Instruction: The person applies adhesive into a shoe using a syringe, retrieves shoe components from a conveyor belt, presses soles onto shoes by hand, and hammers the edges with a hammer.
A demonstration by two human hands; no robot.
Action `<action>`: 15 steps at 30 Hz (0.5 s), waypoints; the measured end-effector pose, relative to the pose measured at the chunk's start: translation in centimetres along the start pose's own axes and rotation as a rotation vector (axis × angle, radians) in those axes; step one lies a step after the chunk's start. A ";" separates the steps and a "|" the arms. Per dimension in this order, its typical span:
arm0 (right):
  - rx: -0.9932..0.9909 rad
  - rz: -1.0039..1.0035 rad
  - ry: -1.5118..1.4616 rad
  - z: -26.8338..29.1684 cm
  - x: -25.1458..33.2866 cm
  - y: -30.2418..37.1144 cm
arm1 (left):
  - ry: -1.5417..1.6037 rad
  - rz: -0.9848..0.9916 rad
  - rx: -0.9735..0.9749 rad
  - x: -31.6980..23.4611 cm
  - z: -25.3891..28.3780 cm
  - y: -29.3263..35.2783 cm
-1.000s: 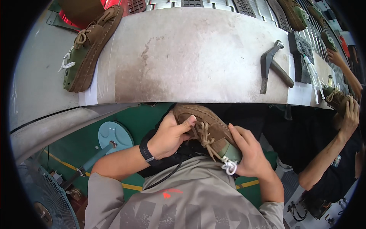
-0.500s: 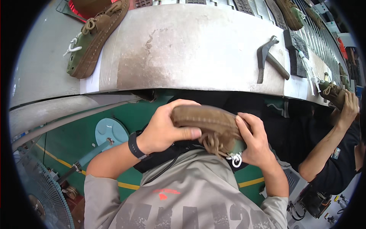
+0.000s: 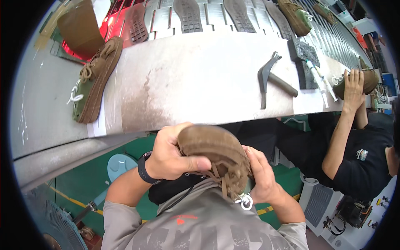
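Over my lap, just off the table's front edge, I hold a brown moccasin-style shoe (image 3: 213, 143) in both hands. My left hand (image 3: 166, 155) wraps round the toe end, with the thumb pressed along its upper side. At the other end, my right hand (image 3: 262, 177) grips the heel, its fingers along the sole side. Brown laces dangle from the shoe's opening, and a white cord loop (image 3: 246, 202) hangs by the green heel part. A similar shoe (image 3: 95, 89) with green heel and white cord lies on the table to the left.
A hammer (image 3: 284, 85) rests on the worn table (image 3: 183, 83), left of a black block (image 3: 306, 77) and syringes (image 3: 321, 85). Soles (image 3: 187, 16) lie on the roller line behind. A co-worker's hand (image 3: 353, 89) holds another shoe at right. A fan (image 3: 54, 227) stands lower left.
The held shoe has tilted, its heel end swinging down toward me and its opening showing more. Both hands keep their hold. The view has shifted, showing more of the roller line.
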State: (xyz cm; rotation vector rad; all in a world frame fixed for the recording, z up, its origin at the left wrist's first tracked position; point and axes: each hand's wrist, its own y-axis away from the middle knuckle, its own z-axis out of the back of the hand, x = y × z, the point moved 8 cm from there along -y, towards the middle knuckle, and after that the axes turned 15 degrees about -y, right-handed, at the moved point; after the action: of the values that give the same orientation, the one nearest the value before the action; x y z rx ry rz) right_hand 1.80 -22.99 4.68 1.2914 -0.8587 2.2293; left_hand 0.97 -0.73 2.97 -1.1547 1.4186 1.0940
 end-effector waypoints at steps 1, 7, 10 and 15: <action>0.022 -0.060 -0.066 0.1 0.0 -1.0 | 0.086 0.039 -0.078 -0.5 0.3 -0.7; -0.192 -0.579 -0.910 2.6 -4.3 -10.6 | -0.112 -0.055 -0.306 -0.1 4.6 -2.7; -0.256 -0.602 -0.753 6.1 -8.4 -22.6 | -0.880 -0.198 -0.352 -1.2 6.0 -2.1; -0.299 -0.543 -0.142 10.8 -17.7 -38.3 | -0.990 -0.306 -0.350 -1.4 6.3 -0.6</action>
State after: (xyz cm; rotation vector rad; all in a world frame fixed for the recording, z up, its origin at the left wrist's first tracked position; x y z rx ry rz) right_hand 40.91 -3.87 4.72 1.3500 -0.7433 1.5450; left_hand 2.54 5.50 3.52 -0.8072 0.2836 1.4257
